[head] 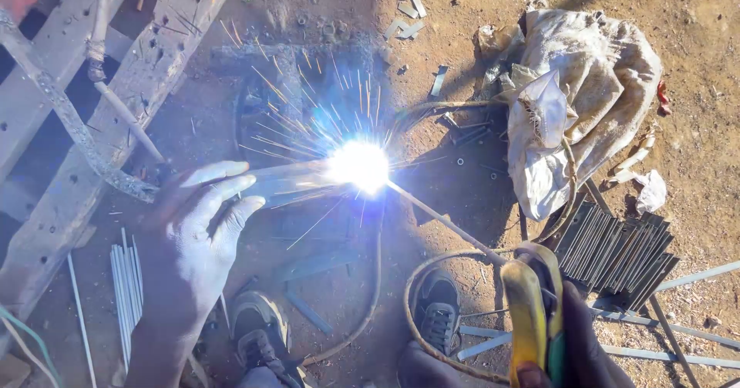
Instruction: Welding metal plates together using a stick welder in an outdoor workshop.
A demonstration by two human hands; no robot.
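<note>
My right hand (pixel 582 338) grips a yellow and green electrode holder (pixel 533 311) at the lower right. A thin welding rod (pixel 443 220) runs from it up-left to a bright white arc (pixel 359 165) that throws sparks. My left hand (pixel 202 218) is spread open to the left of the arc, fingers resting on a flat metal strip (pixel 289 176) that ends at the arc. A metal frame (pixel 285 57) lies on the dirt behind the sparks, dim in the glare.
Wooden planks (pixel 146 72) cross the upper left. A dirty white sack (pixel 586 87) lies at the upper right, a stack of flat metal bars (pixel 617 253) below it. Spare rods (pixel 127 280) lie at the lower left. My shoes (pixel 258 334) stand near a curved cable (pixel 412 319).
</note>
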